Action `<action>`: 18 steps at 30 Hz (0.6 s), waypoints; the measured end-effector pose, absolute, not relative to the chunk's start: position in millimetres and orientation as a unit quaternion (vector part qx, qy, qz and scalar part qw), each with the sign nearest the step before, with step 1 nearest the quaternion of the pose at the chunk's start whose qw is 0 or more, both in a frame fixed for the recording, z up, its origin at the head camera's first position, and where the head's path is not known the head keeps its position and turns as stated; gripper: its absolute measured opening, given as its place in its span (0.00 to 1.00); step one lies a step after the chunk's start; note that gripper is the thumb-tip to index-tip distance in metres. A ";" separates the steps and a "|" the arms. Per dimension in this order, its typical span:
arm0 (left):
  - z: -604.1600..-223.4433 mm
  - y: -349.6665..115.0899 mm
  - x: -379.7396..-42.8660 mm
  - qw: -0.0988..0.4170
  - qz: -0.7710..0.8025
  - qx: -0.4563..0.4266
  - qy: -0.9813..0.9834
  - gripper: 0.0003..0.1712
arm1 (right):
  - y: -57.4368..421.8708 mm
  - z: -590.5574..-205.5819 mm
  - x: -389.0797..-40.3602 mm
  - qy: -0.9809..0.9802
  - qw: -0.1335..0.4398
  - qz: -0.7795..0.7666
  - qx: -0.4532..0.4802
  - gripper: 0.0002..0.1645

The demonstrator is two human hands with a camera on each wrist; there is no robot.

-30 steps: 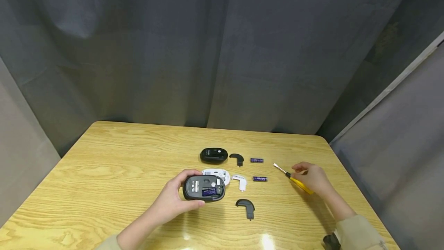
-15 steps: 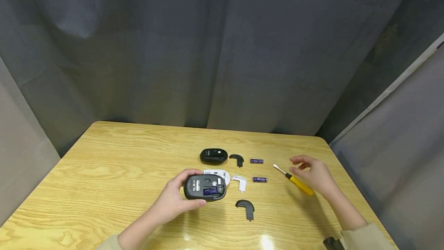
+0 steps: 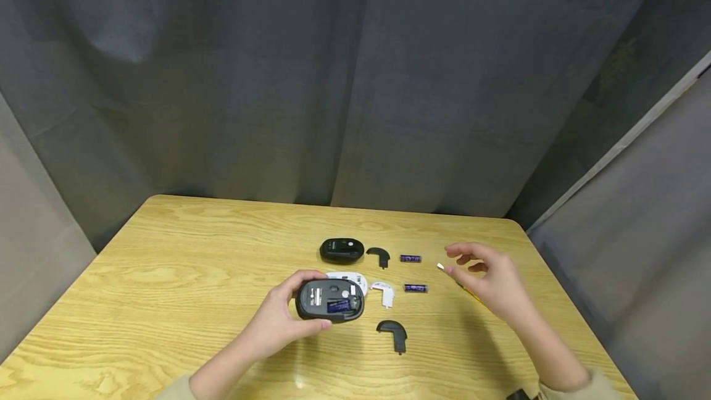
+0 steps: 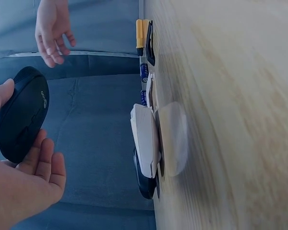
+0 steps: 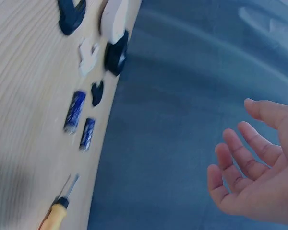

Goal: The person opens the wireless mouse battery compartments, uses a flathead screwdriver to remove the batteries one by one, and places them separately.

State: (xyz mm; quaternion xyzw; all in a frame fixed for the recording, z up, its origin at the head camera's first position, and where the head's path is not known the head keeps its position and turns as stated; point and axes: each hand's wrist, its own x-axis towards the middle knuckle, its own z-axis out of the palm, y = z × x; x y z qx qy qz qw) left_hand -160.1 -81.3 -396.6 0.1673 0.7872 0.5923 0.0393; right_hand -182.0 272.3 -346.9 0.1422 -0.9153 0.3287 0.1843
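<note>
My left hand [image 3: 273, 310] grips a black computer mouse [image 3: 311, 302] above the table, underside up, thumb and fingers on opposite edges. A purple-blue battery [image 3: 339, 306] sits in its uncovered compartment. In the right wrist view, my right hand [image 5: 259, 167] is empty, fingers loosely bent. It hovers above a yellow-handled screwdriver [image 5: 57, 213], partly hiding it in the head view. Behind the held mouse lies a white mouse [image 3: 355, 277], partly covered. A second black mouse [image 3: 342, 250] lies farther back. Two batteries, one nearer [image 3: 416, 288] and one farther [image 3: 410, 258], lie between mice and screwdriver.
Three battery covers lie in a column right of the mice: a small black cover [image 3: 380, 256], a white cover [image 3: 384, 293] and a larger black cover [image 3: 395, 335] nearest me. The wooden table [image 3: 139, 301] ends at a grey curtain [image 3: 278, 110].
My right hand has risen from the screwdriver, leaving it on the table, and moved left over it. The left hand with the mouse has shifted only slightly to the right.
</note>
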 end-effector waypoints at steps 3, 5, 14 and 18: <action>-397.1 -80.0 -159.8 0.036 0.594 0.167 0.786 0.39 | 263.9 -342.0 -176.1 -0.909 0.191 0.337 0.151 0.17; -397.3 -79.2 -159.4 0.036 0.596 0.161 0.786 0.39 | 258.0 -339.1 -171.7 -0.903 0.198 0.344 0.163 0.17; -395.9 -77.6 -158.6 0.034 0.590 0.161 0.790 0.39 | 228.6 -334.4 -154.2 -0.879 0.210 0.363 0.227 0.22; -395.7 -77.5 -158.4 0.034 0.587 0.164 0.792 0.40 | 216.5 -337.8 -150.2 -0.869 0.196 0.374 0.257 0.25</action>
